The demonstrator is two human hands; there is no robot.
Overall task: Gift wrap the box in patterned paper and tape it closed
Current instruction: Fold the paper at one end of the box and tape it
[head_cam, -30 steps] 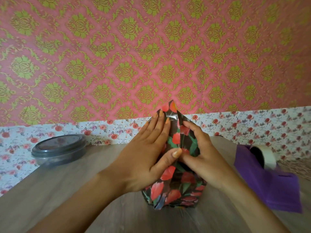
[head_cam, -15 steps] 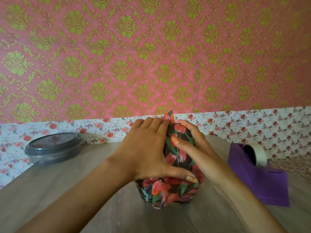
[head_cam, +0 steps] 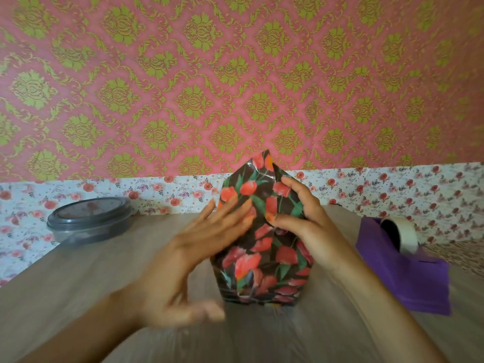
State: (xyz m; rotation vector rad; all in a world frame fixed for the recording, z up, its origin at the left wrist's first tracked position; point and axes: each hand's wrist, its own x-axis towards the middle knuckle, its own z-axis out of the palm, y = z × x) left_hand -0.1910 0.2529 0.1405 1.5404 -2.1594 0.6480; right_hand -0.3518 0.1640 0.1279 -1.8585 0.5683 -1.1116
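My right grip (head_cam: 306,218) clasps the wrapped box (head_cam: 264,263) on its right side; my left grip (head_cam: 193,260), fingers straight, touches its left.

Dark lidded tub (head_cam: 89,221), far L on wood table (head_cam: 78,284) (patterned wall (head_cam: 235,87) behind).

My left hand (head_cam: 199,260) is flat and blurred, with the fingers straight and pointing to 1 o'clock, the thumb out toward 3 and the forearm entering from 7 o'clock. My right hand (head_cam: 303,226), its forearm entering from 5 o'clock, curls round the wrapped box (head_cam: 264,268), thumb pressing its front.
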